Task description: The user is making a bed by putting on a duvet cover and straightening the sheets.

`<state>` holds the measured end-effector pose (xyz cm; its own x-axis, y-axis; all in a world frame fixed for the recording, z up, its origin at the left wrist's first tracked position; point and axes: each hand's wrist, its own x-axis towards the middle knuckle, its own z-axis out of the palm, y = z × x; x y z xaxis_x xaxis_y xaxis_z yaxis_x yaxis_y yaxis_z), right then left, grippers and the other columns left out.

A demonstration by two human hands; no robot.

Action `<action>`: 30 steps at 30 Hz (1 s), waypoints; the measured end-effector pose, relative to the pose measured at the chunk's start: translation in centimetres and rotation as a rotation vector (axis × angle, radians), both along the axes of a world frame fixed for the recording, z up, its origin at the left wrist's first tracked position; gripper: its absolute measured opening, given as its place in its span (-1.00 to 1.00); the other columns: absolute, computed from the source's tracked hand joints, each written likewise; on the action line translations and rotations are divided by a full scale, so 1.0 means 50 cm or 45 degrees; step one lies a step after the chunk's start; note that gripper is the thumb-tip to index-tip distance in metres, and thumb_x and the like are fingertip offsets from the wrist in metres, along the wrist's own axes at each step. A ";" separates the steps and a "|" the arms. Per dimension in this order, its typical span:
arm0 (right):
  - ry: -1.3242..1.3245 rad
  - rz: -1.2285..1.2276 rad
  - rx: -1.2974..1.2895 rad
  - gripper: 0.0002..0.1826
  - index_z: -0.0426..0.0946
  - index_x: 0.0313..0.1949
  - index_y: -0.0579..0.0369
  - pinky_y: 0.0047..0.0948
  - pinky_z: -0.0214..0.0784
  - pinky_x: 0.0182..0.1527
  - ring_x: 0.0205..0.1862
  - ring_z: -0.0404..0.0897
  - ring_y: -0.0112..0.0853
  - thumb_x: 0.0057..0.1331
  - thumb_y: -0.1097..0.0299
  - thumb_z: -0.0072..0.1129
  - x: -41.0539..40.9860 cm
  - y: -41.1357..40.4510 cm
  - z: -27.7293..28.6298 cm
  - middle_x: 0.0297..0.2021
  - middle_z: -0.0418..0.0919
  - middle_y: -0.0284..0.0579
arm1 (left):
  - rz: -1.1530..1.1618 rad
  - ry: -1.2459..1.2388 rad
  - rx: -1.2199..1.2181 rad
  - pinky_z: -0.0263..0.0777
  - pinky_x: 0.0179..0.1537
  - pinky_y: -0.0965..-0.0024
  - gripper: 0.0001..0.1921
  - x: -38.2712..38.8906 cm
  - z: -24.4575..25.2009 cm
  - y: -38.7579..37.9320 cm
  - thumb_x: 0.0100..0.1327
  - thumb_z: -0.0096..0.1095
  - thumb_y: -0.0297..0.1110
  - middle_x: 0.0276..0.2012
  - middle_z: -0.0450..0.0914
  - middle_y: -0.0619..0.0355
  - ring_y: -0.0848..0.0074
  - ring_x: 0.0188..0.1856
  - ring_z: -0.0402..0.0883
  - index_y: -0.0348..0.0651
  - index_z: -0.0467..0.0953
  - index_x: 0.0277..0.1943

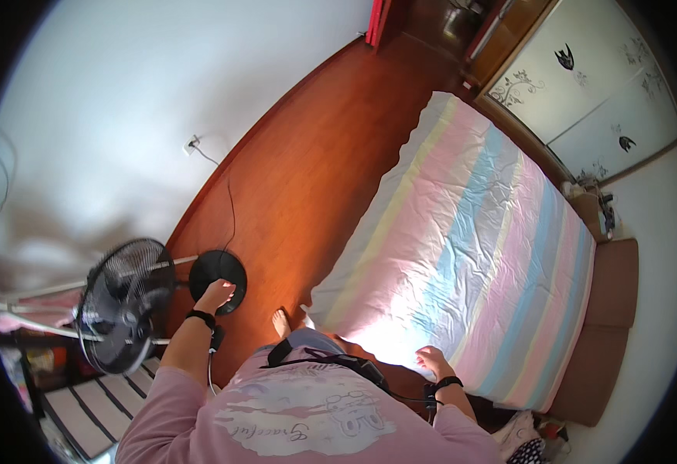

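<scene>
My left hand (pixel 217 294) is held out over the round black base (pixel 202 269) of a standing fan, with its fingers curled; whether anything is in it cannot be told. The fan's wire cage (pixel 126 306) is to the left of that forearm. On the other side, my right hand (pixel 431 358) is over the near edge of a bed with a striped, wrinkled sheet (pixel 472 232), its fingers bent. Whether it touches the sheet is unclear. Both wrists wear black bands, and a cable runs from each.
A power cord runs from the fan base across the wooden floor (pixel 292 168) to a wall socket (pixel 191 145). Sliding wardrobe doors (pixel 582 87) stand past the bed. A brown headboard (pixel 611 284) is at right, a striped surface (pixel 92 409) at lower left.
</scene>
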<state>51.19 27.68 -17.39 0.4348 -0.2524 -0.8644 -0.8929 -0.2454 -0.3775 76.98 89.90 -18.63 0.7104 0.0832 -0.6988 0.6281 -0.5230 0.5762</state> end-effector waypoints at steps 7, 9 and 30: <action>0.061 -0.314 0.016 -0.75 0.51 -0.18 0.13 -0.43 0.49 -0.36 -0.41 0.59 -0.38 0.24 0.24 0.13 0.050 0.150 0.033 -0.37 0.57 -0.14 | -0.320 0.053 -0.002 0.42 -0.45 0.42 -0.79 0.295 -0.049 -0.005 0.18 0.15 -0.27 -0.54 0.54 0.17 0.49 -0.51 0.52 -0.27 0.49 -0.40; 0.056 -0.429 0.029 -0.76 0.51 -0.19 0.14 -0.42 0.49 -0.36 -0.41 0.60 -0.37 0.25 0.26 0.12 0.073 0.177 0.043 -0.37 0.57 -0.14 | -0.313 0.096 0.005 0.37 -0.49 0.36 -0.81 0.387 -0.097 -0.002 0.15 0.12 -0.29 -0.59 0.52 0.18 0.43 -0.56 0.51 -0.24 0.49 -0.45; -0.196 -1.974 0.002 -0.79 0.48 -0.22 0.13 -0.39 0.43 -0.43 -0.47 0.58 -0.36 0.23 0.28 0.11 0.574 0.235 0.004 -0.42 0.57 -0.14 | -1.644 -0.360 0.339 0.48 -0.35 0.27 -0.80 1.680 -0.054 -0.722 0.19 0.03 -0.36 -0.33 0.58 -0.14 0.21 -0.32 0.58 -0.29 0.55 -0.26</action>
